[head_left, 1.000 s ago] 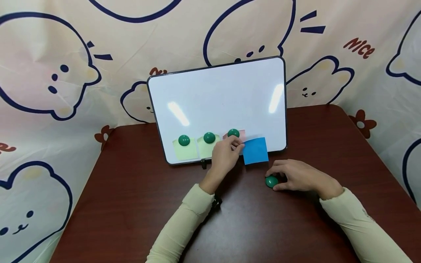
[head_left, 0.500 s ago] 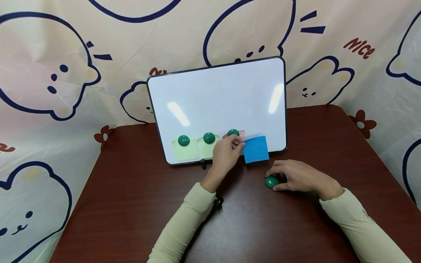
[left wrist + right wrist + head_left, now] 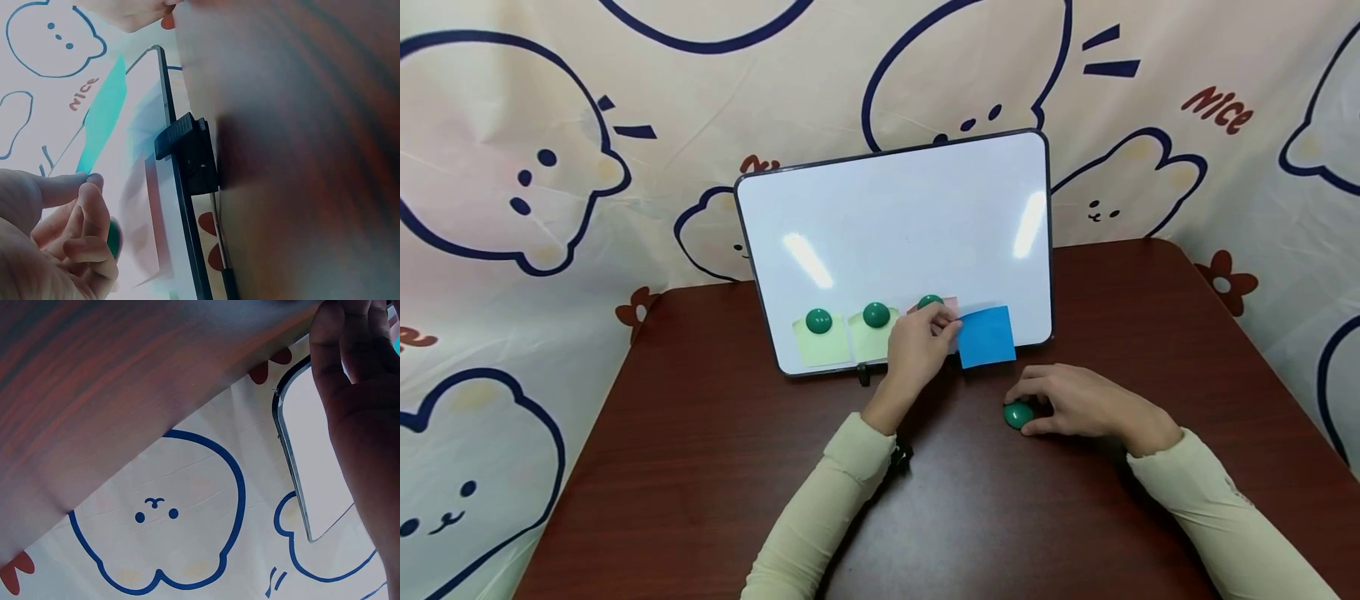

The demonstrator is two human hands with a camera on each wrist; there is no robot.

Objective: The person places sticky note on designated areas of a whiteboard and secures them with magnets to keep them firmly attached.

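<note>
My left hand pinches the left edge of a blue sticky note between thumb and fingertip. The note is held over the lower right of the whiteboard; in the left wrist view its far end stands off the board. My right hand grips a round green magnet on the table, thumb and fingers about its sides. Two pale green notes hang on the board's lower left, each under a green magnet. A pink note with another magnet is partly hidden by my left hand.
The whiteboard stands tilted on a dark brown table, against a patterned cloth backdrop. Black clips hold its lower edge. Cloth also borders the table on the left and right.
My left hand has shifted slightly right and the blue note has risen a little closer over the board's lower edge. My right hand and its magnet have stayed nearly still.
</note>
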